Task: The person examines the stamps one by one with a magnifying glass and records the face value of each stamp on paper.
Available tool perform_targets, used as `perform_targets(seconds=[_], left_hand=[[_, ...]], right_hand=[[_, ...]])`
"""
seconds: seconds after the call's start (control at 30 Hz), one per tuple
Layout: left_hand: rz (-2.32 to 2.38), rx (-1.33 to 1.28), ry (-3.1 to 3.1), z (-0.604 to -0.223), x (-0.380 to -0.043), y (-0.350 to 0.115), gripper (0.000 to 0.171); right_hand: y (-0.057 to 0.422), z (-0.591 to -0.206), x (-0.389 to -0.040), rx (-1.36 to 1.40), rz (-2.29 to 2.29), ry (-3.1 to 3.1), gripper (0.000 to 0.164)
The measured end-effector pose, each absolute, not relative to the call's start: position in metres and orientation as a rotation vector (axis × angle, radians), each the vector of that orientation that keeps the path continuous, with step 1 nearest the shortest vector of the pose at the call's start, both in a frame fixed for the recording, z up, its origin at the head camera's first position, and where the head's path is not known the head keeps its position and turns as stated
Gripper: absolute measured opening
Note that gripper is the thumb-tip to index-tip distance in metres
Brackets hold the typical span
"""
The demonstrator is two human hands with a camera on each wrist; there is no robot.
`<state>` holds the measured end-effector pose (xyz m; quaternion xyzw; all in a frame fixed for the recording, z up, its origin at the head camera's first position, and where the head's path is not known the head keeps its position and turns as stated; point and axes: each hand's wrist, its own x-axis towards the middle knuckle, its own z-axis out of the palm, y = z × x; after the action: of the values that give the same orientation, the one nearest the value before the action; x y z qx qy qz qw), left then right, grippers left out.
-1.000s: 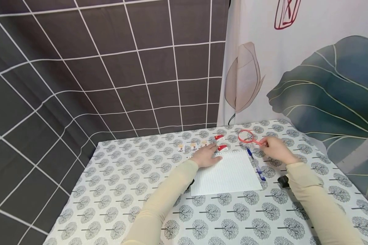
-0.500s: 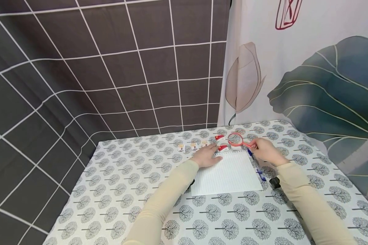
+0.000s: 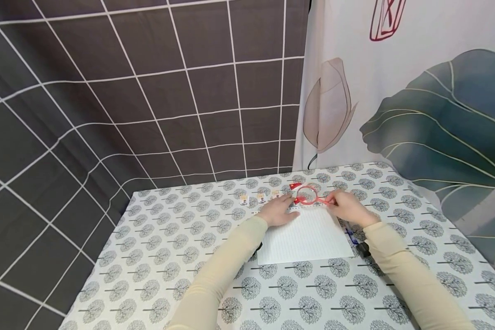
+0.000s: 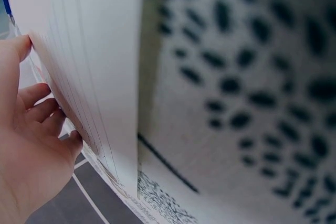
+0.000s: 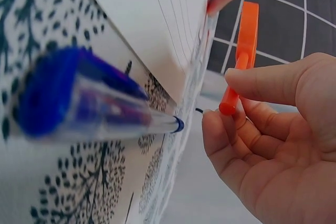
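My right hand [image 3: 348,208] pinches the handle of a red magnifying glass [image 3: 321,200], held just above the top edge of a lined notepad [image 3: 305,238]. Its round lens is over or beside the nearer of two small red-and-white pieces [image 3: 298,200]; the farther red piece [image 3: 295,186] lies behind. In the right wrist view, thumb and fingertips grip the orange-red handle [image 5: 247,35]. My left hand [image 3: 275,211] rests on the notepad's upper left part with fingers extended toward the red pieces. The left wrist view shows that hand [image 4: 37,150] along the page edge.
A blue-capped clear pen [image 5: 105,98] lies right of the notepad, partly hidden by my right arm in the head view. Small picture cards [image 3: 261,198] lie in a row left of the red pieces. A tree-patterned cloth [image 3: 169,270] covers the table, with a dark tiled curtain [image 3: 214,123] behind.
My right hand has moved left with the magnifying glass, bringing the lens from right of the red pieces to the nearer one. My left hand has stayed in place.
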<state>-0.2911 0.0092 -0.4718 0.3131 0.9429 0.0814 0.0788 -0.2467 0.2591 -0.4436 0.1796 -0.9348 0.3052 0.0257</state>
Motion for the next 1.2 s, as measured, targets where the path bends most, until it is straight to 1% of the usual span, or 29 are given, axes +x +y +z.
perform_targets(seconds=[0.1, 0.47, 1.2], left_hand=[[0.251, 0.936, 2.822, -0.473, -0.291, 0.01, 0.066], [0.289, 0.934, 2.819, -0.475, -0.293, 0.01, 0.067], [0.381, 0.888, 2.813, -0.471, -0.291, 0.01, 0.067]], right_hand=[[0.257, -0.446, -0.247, 0.567, 0.918, -2.89, 0.014], [0.25, -0.453, -0.248, 0.556, 0.948, -2.92, 0.012], [0.246, -0.454, -0.247, 0.599, 0.964, -2.991, 0.01]])
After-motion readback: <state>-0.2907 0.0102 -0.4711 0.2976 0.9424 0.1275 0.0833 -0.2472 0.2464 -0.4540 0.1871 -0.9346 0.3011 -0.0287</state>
